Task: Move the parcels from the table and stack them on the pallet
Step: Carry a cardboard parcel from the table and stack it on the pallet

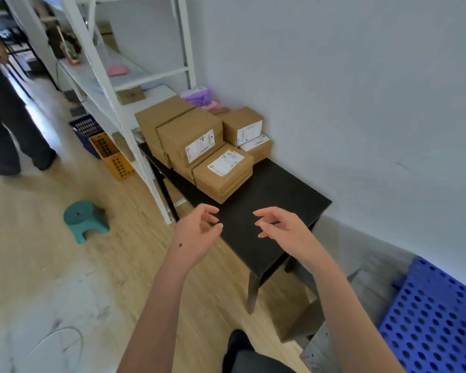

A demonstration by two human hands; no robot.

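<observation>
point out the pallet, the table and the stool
pallet [436, 319]: head view, on its perforated blue top
table [280, 187]: head view, on the bare black top
stool [81, 212]: head view, on its round seat

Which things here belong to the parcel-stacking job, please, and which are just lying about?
Job: parcels, black table, blue pallet, left hand and right hand, both empty.
Lying about: green stool, yellow crate, white shelving.

Bare table [269, 189] before parcels [222, 170]; wall right, shelving [113, 103] left.
</observation>
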